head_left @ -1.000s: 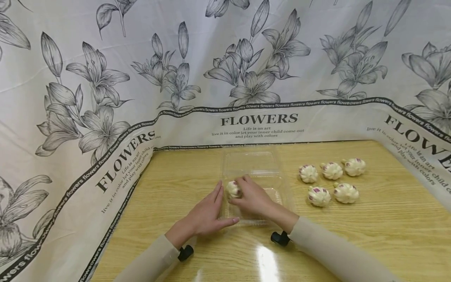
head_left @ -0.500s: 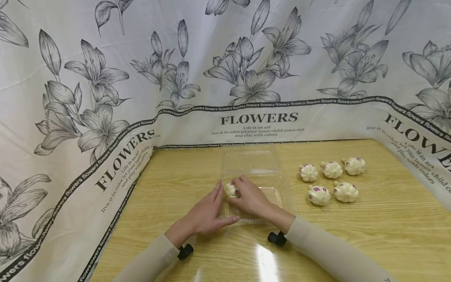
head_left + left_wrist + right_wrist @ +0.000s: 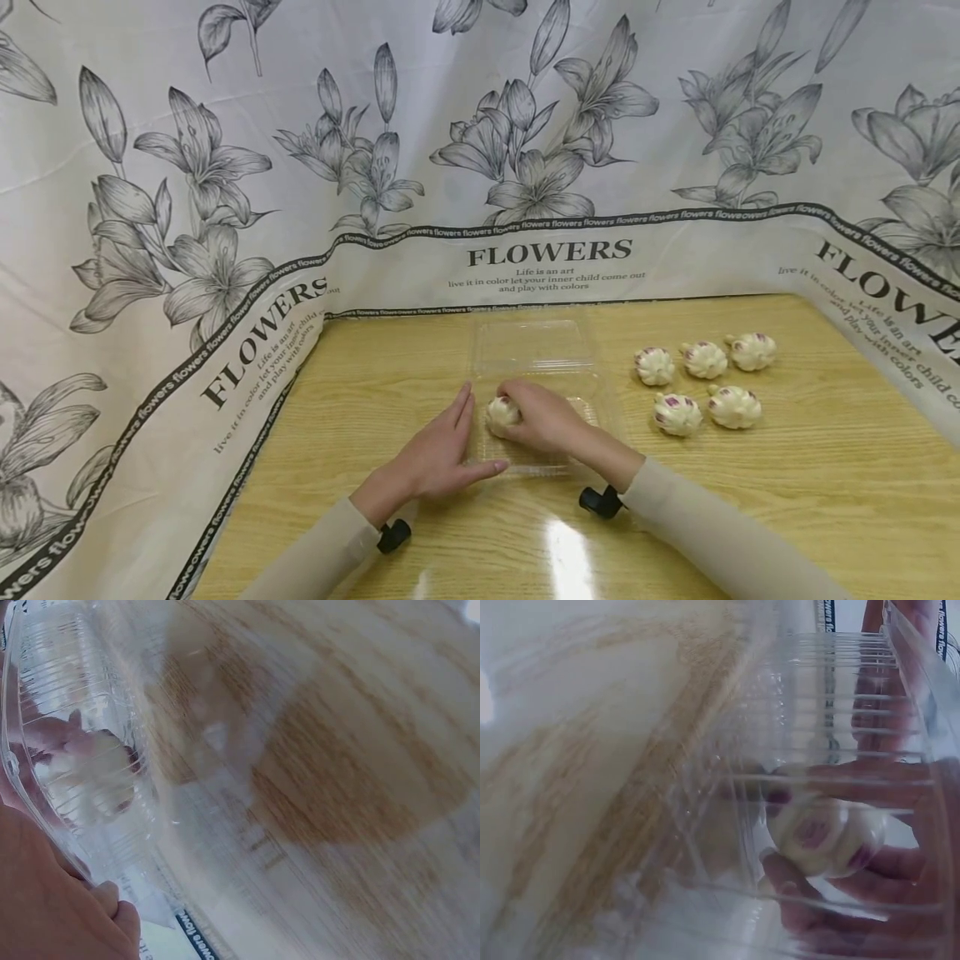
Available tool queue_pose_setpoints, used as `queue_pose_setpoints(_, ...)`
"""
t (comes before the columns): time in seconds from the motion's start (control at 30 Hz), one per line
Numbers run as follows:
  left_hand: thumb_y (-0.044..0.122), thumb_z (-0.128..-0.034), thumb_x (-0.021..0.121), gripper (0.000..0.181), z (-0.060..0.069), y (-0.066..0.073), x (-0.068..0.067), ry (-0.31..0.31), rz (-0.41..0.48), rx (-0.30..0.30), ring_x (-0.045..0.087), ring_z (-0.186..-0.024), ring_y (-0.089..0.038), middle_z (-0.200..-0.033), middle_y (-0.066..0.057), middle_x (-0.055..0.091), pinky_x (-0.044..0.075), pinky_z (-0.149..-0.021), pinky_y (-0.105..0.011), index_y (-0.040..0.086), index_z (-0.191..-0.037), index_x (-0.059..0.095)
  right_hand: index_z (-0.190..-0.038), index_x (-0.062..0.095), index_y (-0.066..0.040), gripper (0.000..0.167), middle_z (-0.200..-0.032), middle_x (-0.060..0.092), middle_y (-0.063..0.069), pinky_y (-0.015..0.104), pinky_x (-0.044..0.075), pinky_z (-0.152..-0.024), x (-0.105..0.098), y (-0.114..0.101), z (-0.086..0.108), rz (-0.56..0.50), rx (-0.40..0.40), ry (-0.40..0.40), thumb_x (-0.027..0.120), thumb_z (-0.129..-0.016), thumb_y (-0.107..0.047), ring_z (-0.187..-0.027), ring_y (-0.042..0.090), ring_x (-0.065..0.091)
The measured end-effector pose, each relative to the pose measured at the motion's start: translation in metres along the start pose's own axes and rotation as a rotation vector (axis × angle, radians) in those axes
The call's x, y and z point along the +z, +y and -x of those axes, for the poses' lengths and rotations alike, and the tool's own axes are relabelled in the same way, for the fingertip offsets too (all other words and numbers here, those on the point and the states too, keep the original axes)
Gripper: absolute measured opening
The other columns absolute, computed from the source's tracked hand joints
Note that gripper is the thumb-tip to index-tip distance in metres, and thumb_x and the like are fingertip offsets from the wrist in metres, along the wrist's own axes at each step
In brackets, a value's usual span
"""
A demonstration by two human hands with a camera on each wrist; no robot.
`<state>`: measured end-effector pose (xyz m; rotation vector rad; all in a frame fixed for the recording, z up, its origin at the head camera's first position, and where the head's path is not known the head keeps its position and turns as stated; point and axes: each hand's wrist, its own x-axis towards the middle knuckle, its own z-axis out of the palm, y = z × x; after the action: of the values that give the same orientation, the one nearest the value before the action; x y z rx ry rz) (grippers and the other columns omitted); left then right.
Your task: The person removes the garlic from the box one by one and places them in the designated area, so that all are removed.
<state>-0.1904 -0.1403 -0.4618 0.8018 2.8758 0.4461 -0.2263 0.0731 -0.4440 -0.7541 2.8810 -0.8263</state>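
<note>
A clear plastic clamshell container [image 3: 591, 408] lies on the table, its lid [image 3: 534, 343] folded back flat. Inside the left part of its base, my right hand [image 3: 546, 422] holds a white garlic bulb [image 3: 500, 415] with purple patches. Through the ribbed wall, the right wrist view shows thumb and fingers around that garlic bulb [image 3: 825, 832]. My left hand [image 3: 441, 454] rests against the container's left side, fingers straight and together, thumb spread along the front edge. The left wrist view shows this hand [image 3: 56, 889] beside the container's rim.
Several garlic bulbs [image 3: 705, 360] lie in two loose rows on the wooden table [image 3: 795, 483], right of the container. A white flower-printed cloth [image 3: 551, 262] hangs along the back and sides of the table.
The right hand shifts the garlic bulb slightly left, then back right and a little nearer within the container. The left hand stays put against the container's side.
</note>
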Motion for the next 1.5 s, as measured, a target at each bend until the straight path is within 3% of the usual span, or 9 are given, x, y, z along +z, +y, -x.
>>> queue_pose_setpoints(0.2, 0.088, -0.0886, 0.034, 0.121, 0.000, 0.000, -0.001, 0.003, -0.016, 0.006, 0.015, -0.156, -0.030, -0.171, -0.015, -0.006, 0.026, -0.124, -0.041, -0.003, -0.162, 0.004, -0.128, 0.063, -0.007, 0.053, -0.125, 0.066, 0.011, 0.046, 0.058, -0.089, 0.004, 0.000, 0.002, 0.011, -0.003, 0.001, 0.086, -0.080, -0.014, -0.107, 0.029, 0.065)
queue_pose_setpoints(0.47, 0.089, -0.0878, 0.033, 0.122, 0.000, 0.000, 0.000, 0.002, -0.021, 0.004, 0.018, -0.155, -0.032, -0.171, -0.014, -0.007, 0.028, -0.124, -0.041, -0.002, -0.163, 0.003, -0.121, 0.064, -0.009, 0.047, -0.112, 0.065, 0.005, 0.034, 0.059, -0.075, 0.008, 0.002, 0.005, -0.031, -0.002, 0.029, 0.087, -0.082, -0.020, -0.091, 0.019, 0.063)
queue_pose_setpoints(0.63, 0.089, -0.0879, 0.032, 0.121, 0.001, 0.000, 0.000, 0.002, -0.024, 0.005, 0.017, -0.155, -0.032, -0.171, -0.014, -0.007, 0.028, -0.124, -0.041, -0.002, -0.163, 0.002, -0.125, 0.065, -0.006, 0.048, -0.108, 0.062, 0.007, 0.032, 0.059, -0.075, 0.004, 0.003, 0.007, -0.115, 0.000, 0.015, 0.086, -0.082, -0.016, -0.089, 0.018, 0.060)
queue_pose_setpoints(0.83, 0.090, -0.0872, 0.031, 0.122, 0.002, -0.001, 0.001, -0.002, -0.028, 0.005, 0.017, -0.155, -0.032, -0.171, -0.012, -0.010, 0.028, -0.123, -0.041, -0.001, -0.163, 0.001, -0.134, 0.064, -0.004, 0.059, -0.112, 0.065, 0.011, 0.035, 0.057, -0.079, -0.004, 0.006, 0.011, -0.108, -0.010, -0.005, 0.087, -0.083, -0.022, -0.093, 0.020, 0.060)
queue_pose_setpoints(1.0, 0.090, -0.0867, 0.032, 0.122, 0.004, -0.002, 0.002, -0.005, -0.013, 0.002, 0.019, -0.155, -0.032, -0.171, -0.012, -0.010, 0.029, -0.123, -0.042, 0.004, -0.163, -0.007, -0.124, 0.070, -0.003, 0.049, -0.106, 0.073, 0.005, 0.037, 0.056, -0.080, -0.010, 0.010, 0.016, -0.108, -0.059, 0.004, 0.087, -0.082, -0.020, -0.090, 0.017, 0.063)
queue_pose_setpoints(1.17, 0.088, -0.0877, 0.036, 0.121, 0.004, -0.002, 0.002, -0.003, 0.000, 0.002, 0.020, -0.154, -0.033, -0.171, -0.012, -0.008, 0.030, -0.123, -0.043, 0.003, -0.163, -0.005, -0.110, 0.073, -0.006, 0.033, -0.090, 0.071, -0.003, 0.027, 0.055, -0.069, -0.015, 0.016, 0.021, -0.128, -0.074, -0.014, 0.087, -0.081, -0.016, -0.075, 0.009, 0.060)
queue_pose_setpoints(1.33, 0.087, -0.0883, 0.039, 0.121, 0.004, -0.002, 0.001, 0.001, 0.004, -0.001, 0.019, -0.155, -0.032, -0.172, -0.012, -0.007, 0.029, -0.123, -0.042, 0.001, -0.163, -0.002, -0.107, 0.074, -0.003, 0.034, -0.089, 0.072, 0.000, 0.023, 0.054, -0.060, -0.018, 0.020, 0.025, -0.154, -0.051, -0.030, 0.088, -0.079, -0.015, -0.069, 0.008, 0.060)
queue_pose_setpoints(1.5, 0.086, -0.0889, 0.040, 0.120, 0.004, -0.001, 0.001, -0.002, 0.003, -0.002, 0.018, -0.155, -0.032, -0.171, -0.012, -0.008, 0.028, -0.123, -0.042, 0.001, -0.163, -0.002, -0.111, 0.073, 0.001, 0.042, -0.095, 0.074, 0.006, 0.025, 0.056, -0.064, -0.022, 0.024, 0.026, -0.128, -0.008, -0.049, 0.090, -0.077, -0.018, -0.074, 0.010, 0.061)
